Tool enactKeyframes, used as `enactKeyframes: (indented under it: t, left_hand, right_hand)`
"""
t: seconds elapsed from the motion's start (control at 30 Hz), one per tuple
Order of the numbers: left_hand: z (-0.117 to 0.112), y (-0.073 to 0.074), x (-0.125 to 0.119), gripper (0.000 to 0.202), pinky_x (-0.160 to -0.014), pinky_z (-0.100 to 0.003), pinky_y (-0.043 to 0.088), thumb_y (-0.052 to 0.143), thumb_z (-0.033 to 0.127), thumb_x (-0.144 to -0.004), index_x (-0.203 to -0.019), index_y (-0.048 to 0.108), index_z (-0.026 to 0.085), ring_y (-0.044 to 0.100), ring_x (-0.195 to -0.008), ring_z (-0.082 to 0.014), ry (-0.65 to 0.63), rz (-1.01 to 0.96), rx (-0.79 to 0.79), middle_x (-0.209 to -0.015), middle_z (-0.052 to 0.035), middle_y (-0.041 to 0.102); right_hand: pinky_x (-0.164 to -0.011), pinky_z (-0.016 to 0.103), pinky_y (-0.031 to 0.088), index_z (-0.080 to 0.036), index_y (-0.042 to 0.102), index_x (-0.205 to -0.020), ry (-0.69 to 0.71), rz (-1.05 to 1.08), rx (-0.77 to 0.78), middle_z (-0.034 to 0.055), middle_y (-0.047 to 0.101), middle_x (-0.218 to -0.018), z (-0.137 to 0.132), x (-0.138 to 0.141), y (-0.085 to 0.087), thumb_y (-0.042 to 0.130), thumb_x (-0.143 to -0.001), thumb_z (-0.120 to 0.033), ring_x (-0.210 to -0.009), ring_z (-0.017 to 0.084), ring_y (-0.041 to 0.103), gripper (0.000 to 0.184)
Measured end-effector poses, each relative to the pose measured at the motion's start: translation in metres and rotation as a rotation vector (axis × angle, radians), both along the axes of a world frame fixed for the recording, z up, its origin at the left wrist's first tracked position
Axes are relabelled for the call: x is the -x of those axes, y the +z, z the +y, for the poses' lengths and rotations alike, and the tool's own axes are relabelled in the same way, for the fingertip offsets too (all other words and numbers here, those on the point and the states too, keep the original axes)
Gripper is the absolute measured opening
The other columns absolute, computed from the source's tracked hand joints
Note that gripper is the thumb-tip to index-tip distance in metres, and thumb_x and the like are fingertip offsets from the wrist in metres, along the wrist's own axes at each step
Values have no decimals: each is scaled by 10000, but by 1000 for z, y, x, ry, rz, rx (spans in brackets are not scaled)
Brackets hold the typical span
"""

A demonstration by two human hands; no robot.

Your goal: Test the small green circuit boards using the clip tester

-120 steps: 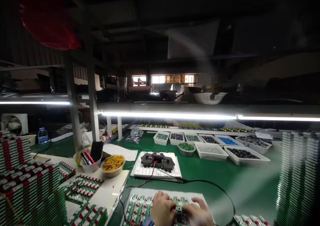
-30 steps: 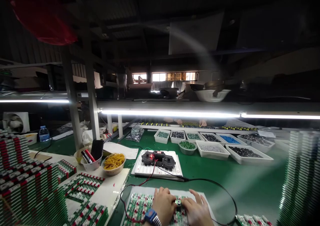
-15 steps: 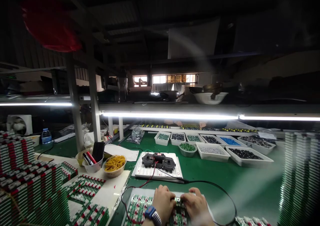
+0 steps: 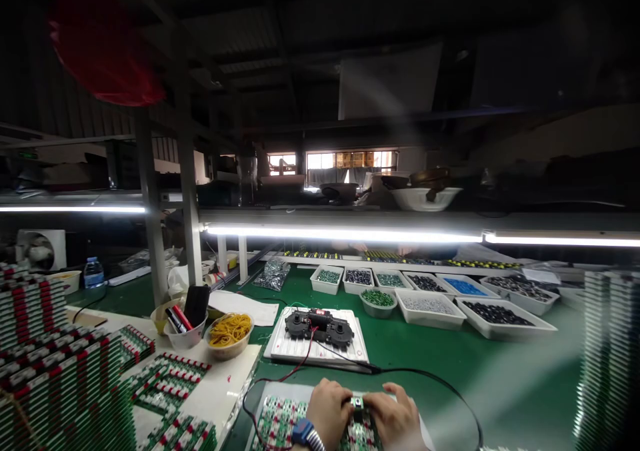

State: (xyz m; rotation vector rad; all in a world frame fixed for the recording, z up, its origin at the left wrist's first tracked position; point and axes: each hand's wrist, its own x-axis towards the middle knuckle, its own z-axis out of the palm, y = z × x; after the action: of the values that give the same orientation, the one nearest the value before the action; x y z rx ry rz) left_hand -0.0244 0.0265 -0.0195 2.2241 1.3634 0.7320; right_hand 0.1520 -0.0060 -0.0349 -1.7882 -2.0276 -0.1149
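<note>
My left hand point(image 4: 326, 412) and my right hand point(image 4: 395, 416) meet at the bottom of the view around a small metal-topped part point(image 4: 357, 402). The left fingers curl against it, and the right thumb side is pressed near it. Beneath both hands lies a panel of green circuit boards with red-and-white parts point(image 4: 283, 421), on a white sheet. A blue-faced wristwatch point(image 4: 303, 431) sits on my left wrist. The underside of the part is hidden by my fingers.
Ahead stands a white fixture holding a black device with a red display point(image 4: 320, 326), wired by thin cables. Tall stacks of boards point(image 4: 55, 384) rise at left, beside a bowl of rubber bands point(image 4: 229, 336). Trays of small components point(image 4: 429, 309) line the far bench, where a co-worker's hands point(image 4: 353, 246) show.
The whole view has drifted slightly, with the scene shifting right. My hands stay together on the small part, which sits a little higher than in the oldest frame.
</note>
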Motion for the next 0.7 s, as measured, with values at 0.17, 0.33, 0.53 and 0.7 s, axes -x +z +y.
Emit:
enactKeyframes:
  t: [0.17, 0.33, 0.53, 0.7]
  left_hand:
    - [1, 1, 1, 238, -845, -305, 411, 550, 214, -806, -924, 756, 239, 563, -937, -227, -17, 26, -18, -915, -45, 703]
    - [-2, 4, 1, 235, -868, -310, 402, 544, 205, -815, -932, 746, 230, 553, -958, -227, -15, 41, -18, -939, -51, 685]
    - [-3, 4, 1, 230, -866, -278, 409, 545, 216, -826, -930, 750, 234, 553, -956, -206, -18, 27, 3, -947, -40, 672]
    - [-1, 4, 1, 216, -862, -293, 405, 553, 242, -826, -893, 758, 238, 545, -961, -218, -18, 34, 24, -909, -42, 666]
  right_hand:
    - [-905, 453, 346, -321, 695, -883, 12, -13, -171, -56, 738, -924, -5, 7, 0, 458, -848, -118, -1096, 310, 534, 315]
    - [-881, 434, 335, -296, 669, -843, 51, 33, -168, -54, 729, -900, -9, 9, 7, 469, -841, -115, -1040, 285, 533, 270]
    - [-878, 411, 353, -302, 679, -860, 50, -4, -144, -51, 722, -895, -11, 9, 8, 438, -872, -106, -1023, 265, 543, 311]
    - [-914, 445, 353, -290, 674, -860, -19, -118, -170, -65, 728, -930, -9, 13, 0, 451, -830, -17, -1155, 309, 522, 353]
